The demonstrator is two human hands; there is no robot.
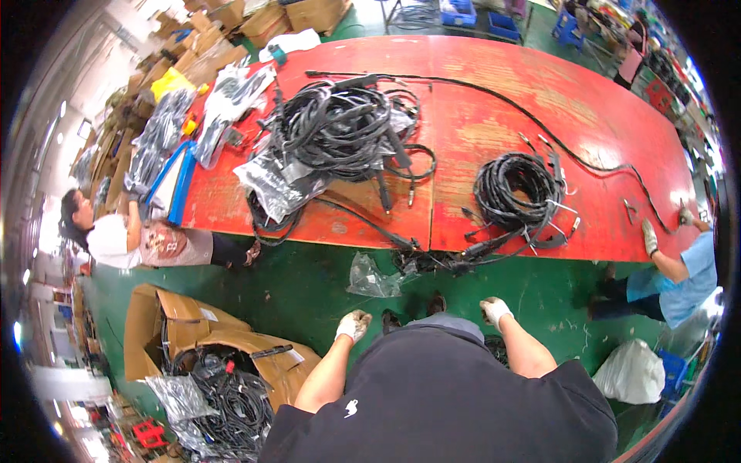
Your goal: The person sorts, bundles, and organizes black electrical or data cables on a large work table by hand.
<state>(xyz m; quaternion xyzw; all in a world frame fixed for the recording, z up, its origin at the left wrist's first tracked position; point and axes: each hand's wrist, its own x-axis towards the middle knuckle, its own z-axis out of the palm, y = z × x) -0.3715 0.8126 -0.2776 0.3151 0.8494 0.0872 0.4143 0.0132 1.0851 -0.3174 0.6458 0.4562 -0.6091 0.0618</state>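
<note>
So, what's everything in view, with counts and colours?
Table: one, red, across the middle
Cable heap: one, black, table, left of centre
Cable coil: one, black, table, right of centre
Stretched cable: one, black, table's far side to right end
Bagged bundles: several, greyish, table's left end
Cardboard boxes: several, brown, lower left and top left
Plastic bag: one, transparent, floor, near the table
Sack: one, white, floor, right
Plastic bins: at least three, blue, top and right
Other people: at least three, varied clothes, around the table
Shirt: one, black, bottom centre
Left hand: one, white-gloved, in front, left side
Right hand: one, white-gloved, in front, right side
</note>
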